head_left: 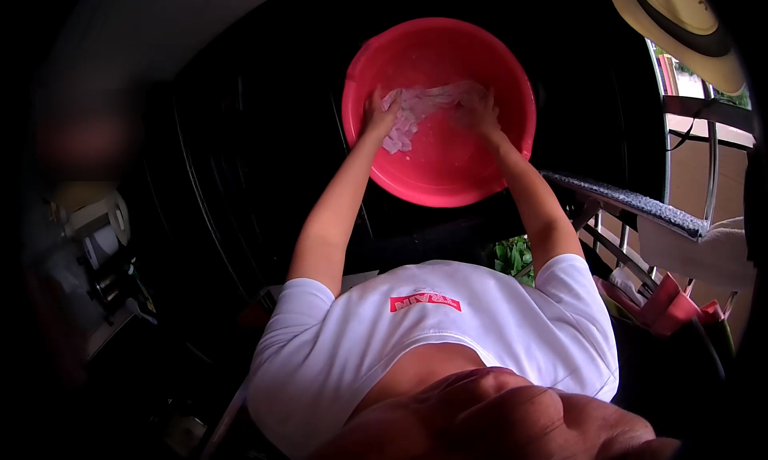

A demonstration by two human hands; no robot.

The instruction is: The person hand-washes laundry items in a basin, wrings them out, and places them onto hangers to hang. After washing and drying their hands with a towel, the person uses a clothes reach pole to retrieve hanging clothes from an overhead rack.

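A large red plastic basin (438,194) lies in front of me, with a wet-looking, pale pinkish cloth (410,112) bunched inside it. My left hand (380,118) grips the crumpled left end of the cloth, near the basin's left wall. On the opposite side, my right hand (482,118) is closed around the other end, its fingers partly blurred in the red light. Between the two hands the cloth stretches in a loose, twisted band. Small whitish specks or bubbles show on the basin's inside.
Metal railings (711,160) stand at the right, with a grey fuzzy mat (640,200) beside them. A straw-coloured hat (680,12) hangs at the upper right. Green leaves (513,257) show below my right forearm. Household items (102,244) sit in shadow at the left.
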